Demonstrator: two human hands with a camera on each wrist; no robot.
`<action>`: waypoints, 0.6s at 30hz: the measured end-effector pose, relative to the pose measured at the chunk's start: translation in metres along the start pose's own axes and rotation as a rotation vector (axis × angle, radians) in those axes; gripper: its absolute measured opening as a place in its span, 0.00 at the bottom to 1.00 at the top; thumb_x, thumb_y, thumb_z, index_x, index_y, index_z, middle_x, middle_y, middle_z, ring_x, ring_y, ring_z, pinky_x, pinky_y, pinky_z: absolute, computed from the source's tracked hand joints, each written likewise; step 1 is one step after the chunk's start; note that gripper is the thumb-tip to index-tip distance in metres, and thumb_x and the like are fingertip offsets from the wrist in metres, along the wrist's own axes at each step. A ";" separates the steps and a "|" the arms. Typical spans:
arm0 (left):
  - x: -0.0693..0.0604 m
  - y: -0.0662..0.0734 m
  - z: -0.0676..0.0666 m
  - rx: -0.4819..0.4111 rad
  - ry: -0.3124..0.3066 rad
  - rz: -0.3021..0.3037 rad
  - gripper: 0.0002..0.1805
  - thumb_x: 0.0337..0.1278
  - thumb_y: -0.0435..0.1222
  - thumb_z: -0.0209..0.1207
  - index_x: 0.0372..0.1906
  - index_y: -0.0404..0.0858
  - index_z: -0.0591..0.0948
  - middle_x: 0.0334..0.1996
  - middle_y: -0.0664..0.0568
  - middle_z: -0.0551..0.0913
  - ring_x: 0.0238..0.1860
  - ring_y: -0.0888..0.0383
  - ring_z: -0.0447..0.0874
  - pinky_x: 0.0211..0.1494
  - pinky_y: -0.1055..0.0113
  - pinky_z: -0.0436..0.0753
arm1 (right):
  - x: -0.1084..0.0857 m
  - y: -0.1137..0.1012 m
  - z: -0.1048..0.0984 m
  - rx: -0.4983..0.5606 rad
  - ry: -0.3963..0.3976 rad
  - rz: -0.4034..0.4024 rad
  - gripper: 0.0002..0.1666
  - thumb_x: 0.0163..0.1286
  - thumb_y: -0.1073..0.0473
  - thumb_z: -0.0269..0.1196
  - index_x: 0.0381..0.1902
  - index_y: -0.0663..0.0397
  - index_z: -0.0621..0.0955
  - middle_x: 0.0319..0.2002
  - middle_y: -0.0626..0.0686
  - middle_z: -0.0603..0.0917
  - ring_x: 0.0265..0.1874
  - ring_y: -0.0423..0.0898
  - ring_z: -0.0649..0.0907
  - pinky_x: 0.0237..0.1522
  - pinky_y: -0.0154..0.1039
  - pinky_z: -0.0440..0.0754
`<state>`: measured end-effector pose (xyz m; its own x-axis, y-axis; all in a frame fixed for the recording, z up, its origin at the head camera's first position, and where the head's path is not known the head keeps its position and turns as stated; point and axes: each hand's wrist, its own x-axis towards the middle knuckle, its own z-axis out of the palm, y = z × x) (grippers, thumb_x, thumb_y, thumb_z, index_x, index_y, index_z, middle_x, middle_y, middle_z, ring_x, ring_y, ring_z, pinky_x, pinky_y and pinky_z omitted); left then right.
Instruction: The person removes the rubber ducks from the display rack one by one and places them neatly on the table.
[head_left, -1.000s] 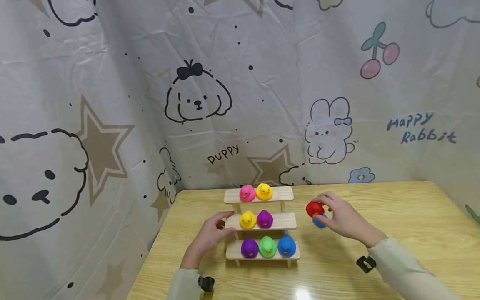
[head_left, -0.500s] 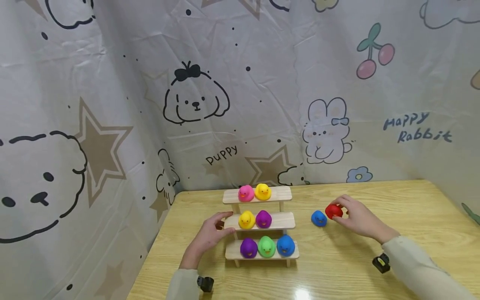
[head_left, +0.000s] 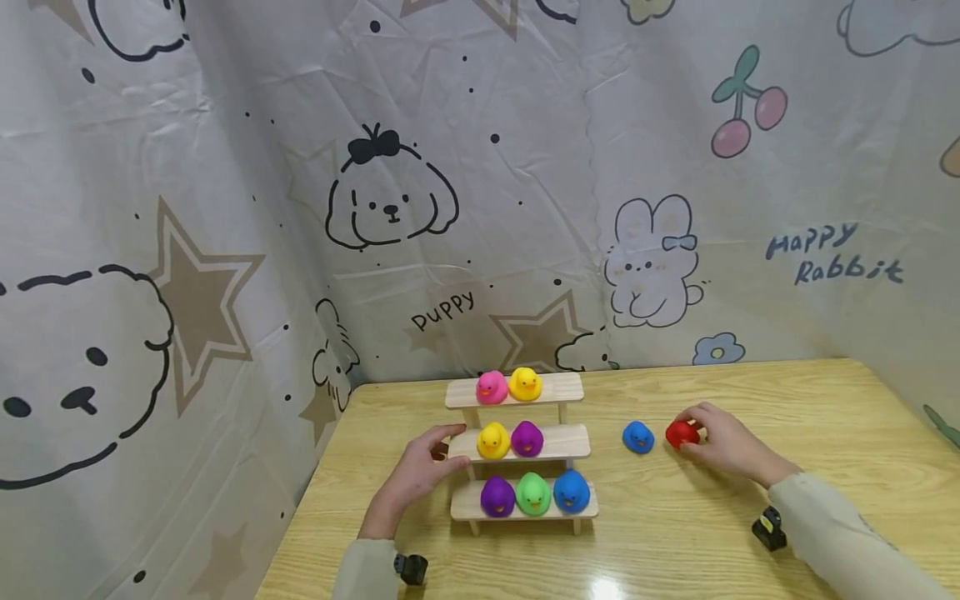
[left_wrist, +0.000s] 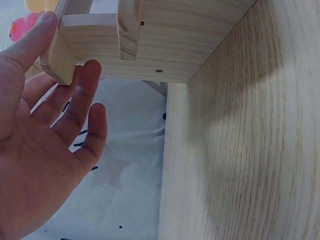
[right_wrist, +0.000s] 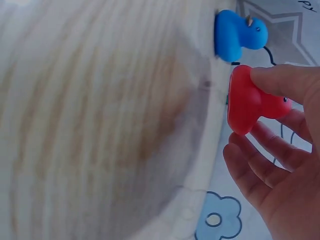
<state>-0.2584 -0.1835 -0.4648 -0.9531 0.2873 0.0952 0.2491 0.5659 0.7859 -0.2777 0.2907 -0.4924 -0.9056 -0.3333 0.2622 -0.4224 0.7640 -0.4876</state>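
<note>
Red duck [head_left: 681, 434], pinched between thumb and fingers of the right hand [head_left: 723, 443], lies at that hand's nine o'clock in the head view. The right hand is much the nearer; the left hand [head_left: 420, 464] is well apart, far off at nine o'clock. In the right wrist view, the thumb lies over the duck's back and the lower fingers bend loosely away from it. The duck looks roughly upright, its flat base toward the counter [head_left: 652, 542]; whether the two touch, I cannot tell. The right forearm reaches in from four o'clock in a pale sleeve [head_left: 840, 533].

Just beside the red duck, at its nine o'clock and not touching it, a small blue duck [head_left: 638, 437] rests on the counter. Farther out at nine o'clock stands a three-tier wooden shelf [head_left: 567, 440]. Its top tier carries a pink duck [head_left: 492, 387] and an upper yellow duck [head_left: 525, 384]; more ducks line the two tiers below. At the shelf's nine o'clock end, the left hand grips the middle board, thumb in front and fingers behind, its forearm rising from seven o'clock. Beyond everything, at twelve o'clock, hangs a printed curtain [head_left: 525, 242].
</note>
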 end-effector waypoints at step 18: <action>0.000 0.000 0.000 -0.014 0.003 0.010 0.29 0.57 0.46 0.63 0.62 0.40 0.74 0.59 0.46 0.74 0.45 0.53 0.74 0.49 0.57 0.73 | 0.007 0.012 0.015 0.041 -0.055 0.055 0.20 0.55 0.67 0.70 0.45 0.66 0.77 0.39 0.57 0.77 0.37 0.53 0.80 0.38 0.46 0.80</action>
<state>-0.2583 -0.1834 -0.4652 -0.9510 0.2909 0.1048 0.2562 0.5518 0.7936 -0.2899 0.2890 -0.5087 -0.9277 -0.3223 0.1882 -0.3721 0.7592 -0.5340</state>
